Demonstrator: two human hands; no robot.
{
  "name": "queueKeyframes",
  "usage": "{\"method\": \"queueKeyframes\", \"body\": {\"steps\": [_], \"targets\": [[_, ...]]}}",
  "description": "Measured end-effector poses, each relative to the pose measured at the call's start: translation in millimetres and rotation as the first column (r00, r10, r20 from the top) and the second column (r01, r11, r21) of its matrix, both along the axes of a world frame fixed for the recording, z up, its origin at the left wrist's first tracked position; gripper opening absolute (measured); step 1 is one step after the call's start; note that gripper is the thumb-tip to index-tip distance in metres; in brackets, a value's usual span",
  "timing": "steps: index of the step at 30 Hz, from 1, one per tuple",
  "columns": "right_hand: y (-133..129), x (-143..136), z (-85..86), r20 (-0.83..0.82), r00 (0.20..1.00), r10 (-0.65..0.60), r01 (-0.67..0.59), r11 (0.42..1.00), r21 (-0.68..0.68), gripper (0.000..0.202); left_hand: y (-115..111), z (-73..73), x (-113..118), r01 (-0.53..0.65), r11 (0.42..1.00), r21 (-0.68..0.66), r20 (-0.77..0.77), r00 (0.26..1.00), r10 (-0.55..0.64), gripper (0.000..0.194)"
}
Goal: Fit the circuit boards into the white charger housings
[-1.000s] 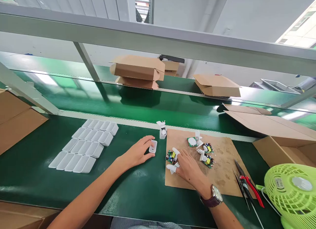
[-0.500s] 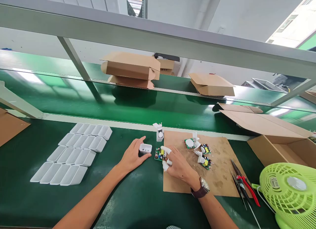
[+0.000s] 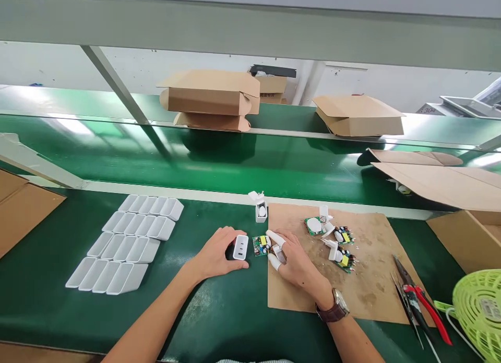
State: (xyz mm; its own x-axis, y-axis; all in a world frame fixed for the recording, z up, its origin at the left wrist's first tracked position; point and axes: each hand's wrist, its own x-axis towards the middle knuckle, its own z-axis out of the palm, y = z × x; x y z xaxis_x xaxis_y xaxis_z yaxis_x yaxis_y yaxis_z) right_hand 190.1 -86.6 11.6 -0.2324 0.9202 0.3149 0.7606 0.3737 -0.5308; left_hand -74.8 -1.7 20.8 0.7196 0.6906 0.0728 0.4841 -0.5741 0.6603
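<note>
My left hand (image 3: pixel 219 253) grips a white charger case (image 3: pixel 240 247) between thumb and fingers, its slotted end face turned up toward me. Just right of it, my right hand (image 3: pixel 291 256), with white cots on two fingers, pinches a small green circuit board (image 3: pixel 260 244) carrying a yellow part and a white piece. The board and the case are close together but apart. Behind them stands another white charger case (image 3: pixel 261 212) with its top piece tilted open. Several more circuit boards (image 3: pixel 344 258) with white plug parts lie to the right.
Rows of open white cases (image 3: pixel 125 248) lie at left. Brown cardboard (image 3: pixel 313 295) covers the bench under the boards. Red-handled pliers (image 3: pixel 420 295), tweezers (image 3: pixel 407 305) and a green fan (image 3: pixel 479 311) are at right. Cardboard boxes (image 3: pixel 211 99) sit on the back shelf.
The camera view has shifted. The case in my left hand has tipped so its slotted face shows upright. My right hand still holds the circuit board beside it.
</note>
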Motion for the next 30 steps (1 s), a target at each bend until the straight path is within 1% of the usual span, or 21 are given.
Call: {"method": "queueKeyframes", "body": {"steps": [4,7,10,14,18,23,30], "targets": [[-2,-8,9.9,-0.054,0.999,0.003,0.002,0.995,0.097,0.060,-1,-12.3,2,-0.064,0.997,0.030,0.170,0.984,0.058,0.056],[-6,-18,21.8,-0.108,0.993,-0.039,0.062,0.975,0.214,0.062,-3,-20.3,3,-0.122,0.989,0.080,0.216,0.971,0.102,0.063],[-12,-28,29.5,-0.097,0.994,-0.050,0.077,0.948,0.308,0.065,-5,-21.9,5,-0.111,0.977,0.184,0.229,0.971,0.067,0.072],[-16,-37,29.5,0.004,0.998,-0.061,0.055,0.924,0.377,0.069,-7,-17.5,8,-0.085,0.943,0.322,0.215,0.976,0.015,0.081],[-17,-40,28.4,0.049,0.997,-0.055,0.034,0.935,0.352,0.073,-7,-14.3,10,-0.091,0.928,0.362,0.200,0.980,0.018,0.084],[-17,-42,28.2,0.074,0.995,-0.074,0.049,0.952,0.302,0.079,-7,-13.0,11,-0.069,0.924,0.377,0.192,0.981,-0.005,0.086],[-17,-43,31.3,0.097,0.992,-0.083,0.054,0.960,0.276,0.078,-8,-13.1,12,-0.047,0.924,0.379,0.173,0.985,-0.021,0.085]]}}
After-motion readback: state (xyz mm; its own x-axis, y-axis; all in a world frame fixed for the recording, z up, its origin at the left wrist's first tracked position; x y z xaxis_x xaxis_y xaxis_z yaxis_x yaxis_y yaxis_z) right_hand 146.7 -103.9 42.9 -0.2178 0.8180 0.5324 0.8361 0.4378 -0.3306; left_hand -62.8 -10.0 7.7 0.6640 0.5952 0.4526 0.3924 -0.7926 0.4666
